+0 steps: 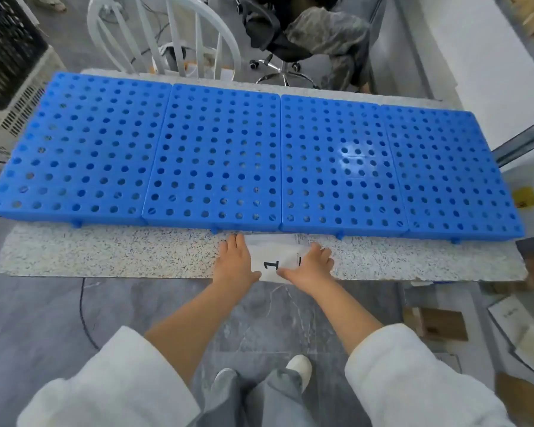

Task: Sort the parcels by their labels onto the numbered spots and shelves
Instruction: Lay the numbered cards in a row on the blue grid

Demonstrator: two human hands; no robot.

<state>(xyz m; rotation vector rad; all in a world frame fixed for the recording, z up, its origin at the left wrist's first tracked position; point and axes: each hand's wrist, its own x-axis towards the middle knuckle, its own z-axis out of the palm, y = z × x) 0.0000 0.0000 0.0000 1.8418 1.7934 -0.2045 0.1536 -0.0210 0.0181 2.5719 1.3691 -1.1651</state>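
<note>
Now | white sheet (275,248) reads "1" | left grip (236,263) flat, released, pressing it | right grip (309,264) likewise

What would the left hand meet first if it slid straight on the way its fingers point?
Most likely the near edge of the blue perforated plastic panel, second from the left. The left hand lies flat by the white numbered sheet on the speckled mat, fingertips almost there.

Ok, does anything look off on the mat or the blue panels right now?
Mostly the white sheet marked 1: creased, pressed down by the left hand and right hand at the front edge of the speckled mat. The third blue panel from the left has a pale patch, possibly only glare.
</note>
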